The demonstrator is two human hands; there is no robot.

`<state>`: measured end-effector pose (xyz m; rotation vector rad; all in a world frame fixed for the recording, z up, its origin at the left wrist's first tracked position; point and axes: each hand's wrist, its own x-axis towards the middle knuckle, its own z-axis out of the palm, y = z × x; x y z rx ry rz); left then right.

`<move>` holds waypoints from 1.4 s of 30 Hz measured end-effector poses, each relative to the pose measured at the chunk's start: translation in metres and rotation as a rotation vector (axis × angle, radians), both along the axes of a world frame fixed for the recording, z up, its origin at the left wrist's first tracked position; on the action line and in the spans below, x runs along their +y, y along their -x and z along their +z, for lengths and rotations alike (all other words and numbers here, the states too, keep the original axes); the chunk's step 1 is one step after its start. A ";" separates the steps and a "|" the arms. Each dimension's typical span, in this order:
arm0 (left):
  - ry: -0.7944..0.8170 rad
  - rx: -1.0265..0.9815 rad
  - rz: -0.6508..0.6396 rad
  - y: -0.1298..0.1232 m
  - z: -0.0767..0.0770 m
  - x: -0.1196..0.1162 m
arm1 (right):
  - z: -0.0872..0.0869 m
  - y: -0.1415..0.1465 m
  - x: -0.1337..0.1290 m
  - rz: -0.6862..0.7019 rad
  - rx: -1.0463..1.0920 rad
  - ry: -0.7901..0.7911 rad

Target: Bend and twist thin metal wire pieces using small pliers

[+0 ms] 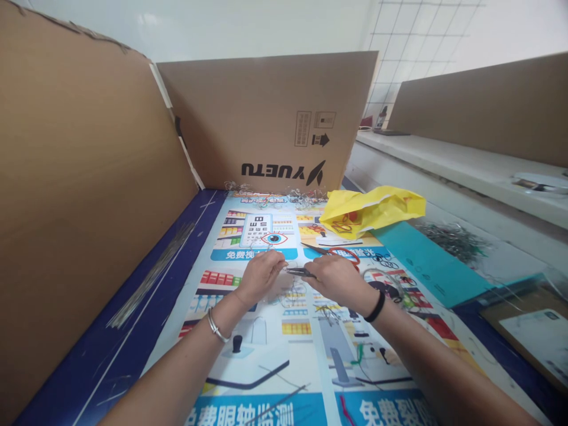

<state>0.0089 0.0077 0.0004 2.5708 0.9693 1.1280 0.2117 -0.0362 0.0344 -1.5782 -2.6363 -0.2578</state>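
Wire bundle (153,275) on blue cloth (195,222); left hand (262,276), fingertips pinched on a fine wire piece (286,270), its shape indistinct. Dark-nosed pliers (302,272), clasped in the right hand (341,279), point toward it; scissors (344,253) and yellow bag (386,207) lie beyond.

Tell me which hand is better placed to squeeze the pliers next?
Probably the right hand: it grips the pliers, whose tips point toward the left hand. The left sits beside those tips, away from the gripped end, so it seems better placed for steadying.
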 end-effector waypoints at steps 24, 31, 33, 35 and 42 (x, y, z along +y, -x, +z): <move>-0.017 0.060 -0.069 0.003 0.005 -0.001 | -0.001 -0.004 0.002 0.033 0.093 0.144; 0.031 0.046 -0.075 0.004 0.003 0.002 | -0.001 -0.003 0.002 0.009 0.068 0.158; 0.019 0.025 -0.092 0.004 0.002 0.003 | -0.001 -0.004 0.002 -0.002 0.052 0.149; -0.002 0.012 -0.116 0.004 0.001 0.003 | -0.001 -0.004 0.002 0.000 0.030 0.123; -0.044 -0.042 -0.129 0.003 0.002 0.003 | 0.002 -0.001 -0.001 0.021 -0.007 0.059</move>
